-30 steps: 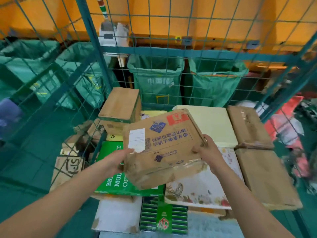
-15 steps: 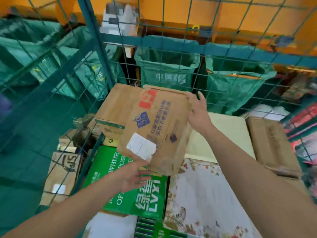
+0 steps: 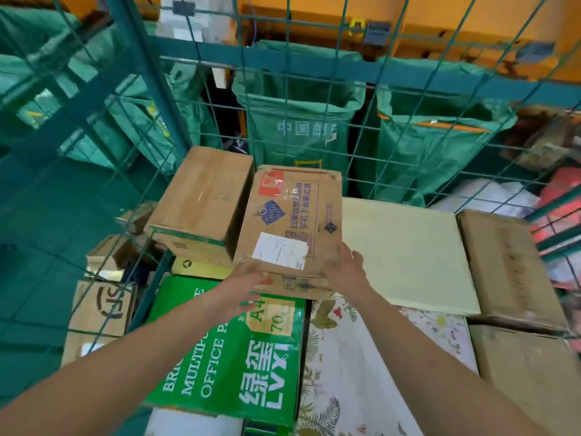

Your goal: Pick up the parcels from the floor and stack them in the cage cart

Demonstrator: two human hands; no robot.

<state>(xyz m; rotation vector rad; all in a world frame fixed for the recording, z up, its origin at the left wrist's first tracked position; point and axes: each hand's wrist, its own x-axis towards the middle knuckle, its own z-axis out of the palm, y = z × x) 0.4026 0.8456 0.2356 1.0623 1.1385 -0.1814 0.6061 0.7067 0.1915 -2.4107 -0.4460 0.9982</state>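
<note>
Printed brown parcel (image 3: 290,221) lying flat in cage cart (image 3: 151,70), up at 12 o'clock of stack, touching plain brown box (image 3: 201,199) at its 9 o'clock. Left hand (image 3: 242,286) touching parcel's near edge, fingers loosely spread, not gripping. Right hand (image 3: 344,270) pressing near right corner, fingers blurred, clasp unclear. Green paper box (image 3: 232,357) lying at 6 o'clock of parcel.
</note>
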